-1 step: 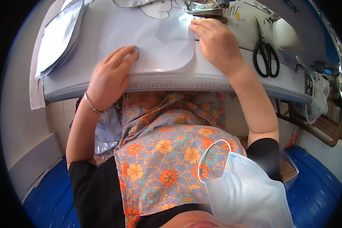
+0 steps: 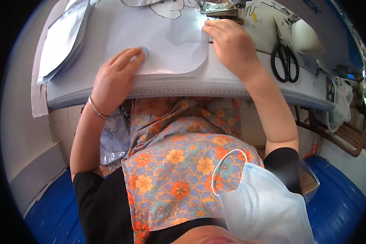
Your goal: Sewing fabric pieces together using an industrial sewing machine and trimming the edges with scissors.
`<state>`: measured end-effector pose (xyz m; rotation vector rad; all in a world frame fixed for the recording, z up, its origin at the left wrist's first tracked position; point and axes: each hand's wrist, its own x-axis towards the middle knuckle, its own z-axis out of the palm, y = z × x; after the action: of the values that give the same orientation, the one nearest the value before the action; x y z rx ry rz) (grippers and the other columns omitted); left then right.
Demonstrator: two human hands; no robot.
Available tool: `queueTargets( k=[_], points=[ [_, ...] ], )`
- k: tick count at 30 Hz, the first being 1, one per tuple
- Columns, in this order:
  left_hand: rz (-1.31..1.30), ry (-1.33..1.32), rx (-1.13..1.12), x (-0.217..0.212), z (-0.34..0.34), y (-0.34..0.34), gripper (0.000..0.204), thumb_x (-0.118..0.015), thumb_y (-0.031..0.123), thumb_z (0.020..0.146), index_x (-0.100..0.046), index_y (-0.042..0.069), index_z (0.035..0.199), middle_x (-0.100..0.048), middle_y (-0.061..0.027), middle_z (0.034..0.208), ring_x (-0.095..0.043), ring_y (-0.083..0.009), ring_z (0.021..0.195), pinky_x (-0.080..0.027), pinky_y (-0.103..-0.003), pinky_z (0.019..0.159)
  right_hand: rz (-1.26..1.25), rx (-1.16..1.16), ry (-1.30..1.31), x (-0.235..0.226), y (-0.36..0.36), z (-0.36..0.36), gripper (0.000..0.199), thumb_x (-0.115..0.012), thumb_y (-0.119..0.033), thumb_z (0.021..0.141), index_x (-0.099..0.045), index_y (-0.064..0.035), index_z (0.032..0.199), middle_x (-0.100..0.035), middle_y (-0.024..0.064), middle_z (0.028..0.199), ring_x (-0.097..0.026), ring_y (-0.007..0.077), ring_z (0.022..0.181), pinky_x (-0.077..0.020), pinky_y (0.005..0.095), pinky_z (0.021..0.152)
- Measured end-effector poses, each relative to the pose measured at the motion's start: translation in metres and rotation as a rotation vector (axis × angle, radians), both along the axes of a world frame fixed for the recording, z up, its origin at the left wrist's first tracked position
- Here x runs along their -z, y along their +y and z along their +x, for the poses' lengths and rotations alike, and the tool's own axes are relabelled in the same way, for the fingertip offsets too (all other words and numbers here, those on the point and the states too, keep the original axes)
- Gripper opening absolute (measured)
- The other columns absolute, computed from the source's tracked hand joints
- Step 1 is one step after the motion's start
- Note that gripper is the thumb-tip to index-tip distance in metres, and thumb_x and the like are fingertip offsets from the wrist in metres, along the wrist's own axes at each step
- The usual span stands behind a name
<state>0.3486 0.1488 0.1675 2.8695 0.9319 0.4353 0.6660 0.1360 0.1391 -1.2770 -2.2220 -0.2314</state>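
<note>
A smooth pale sheet (image 2: 173, 57) with a rounded corner and a line-drawn cartoon figure lies on the white table. My left hand (image 2: 116, 77) lies over the sheet's near left part, fingers stretched out close together; the thumb is mostly hidden. Its fingertips touch a small light blue round patch (image 2: 145, 52). My right hand (image 2: 231, 42) is at the sheet's right edge, fingertips pressed together on it. Just beyond those fingers stands the metal working part of a sewing machine (image 2: 219, 8), cut off by the upper rim.
Black-handled scissors (image 2: 285, 61) lie right of my right forearm. Shiny layered sheets (image 2: 65, 38) rest at the far left. A clear ruler strip (image 2: 183, 88) runs along the table's front edge. A plastic bag (image 2: 339, 103) hangs at the right. A face mask (image 2: 264, 203) dangles before my chest.
The sheet has slid slightly away from me, toward the upper rim. My left hand has shifted a little left and away; my right hand has stayed in place.
</note>
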Motion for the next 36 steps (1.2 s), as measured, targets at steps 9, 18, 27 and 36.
queueTargets(
  k=[9,18,27,36],
  points=[
    [0.241,-0.011,-0.012,0.020,-0.013,0.060,0.035,-0.060,0.001,0.084,-0.070,0.007,0.117,-0.068,-0.0057,0.124,-0.065,-0.0260,0.114,-0.052,-0.038,0.095,0.045,0.012,-0.042,0.000,0.001,-0.006,0.029,-0.063,0.002,0.080,-0.071,-0.0020,0.108,-0.072,0.0101,0.114,-0.067,0.0270,0.106,-0.0540,0.0381,0.093],
    [0.297,0.025,-0.027,0.025,-0.009,0.071,0.037,-0.063,0.002,0.084,-0.070,0.009,0.119,-0.070,-0.0043,0.123,-0.065,-0.0254,0.115,-0.053,-0.037,0.098,0.010,0.062,-0.054,-0.001,-0.001,-0.014,0.030,-0.066,-0.012,0.088,-0.069,-0.0038,0.116,-0.069,0.0111,0.121,-0.064,0.0280,0.112,-0.0512,0.0397,0.098],
    [0.436,-0.003,0.043,0.019,0.015,0.022,0.025,-0.063,0.011,0.083,-0.069,0.007,0.107,-0.070,-0.0027,0.108,-0.069,-0.0177,0.101,-0.060,-0.032,0.078,-0.025,0.079,-0.056,0.000,-0.001,-0.016,0.032,-0.066,-0.015,0.088,-0.068,-0.0059,0.119,-0.067,0.0116,0.125,-0.061,0.0284,0.116,-0.0491,0.0405,0.100],
    [0.305,-0.083,0.133,0.017,0.072,-0.025,0.029,-0.064,0.014,0.076,-0.067,0.004,0.104,-0.062,-0.0034,0.103,-0.063,-0.0157,0.095,-0.055,-0.027,0.073,0.002,0.078,-0.029,-0.003,-0.001,-0.012,0.027,-0.064,-0.008,0.087,-0.071,-0.0040,0.112,-0.071,0.0105,0.117,-0.065,0.0275,0.110,-0.0514,0.0397,0.097]
  ],
)
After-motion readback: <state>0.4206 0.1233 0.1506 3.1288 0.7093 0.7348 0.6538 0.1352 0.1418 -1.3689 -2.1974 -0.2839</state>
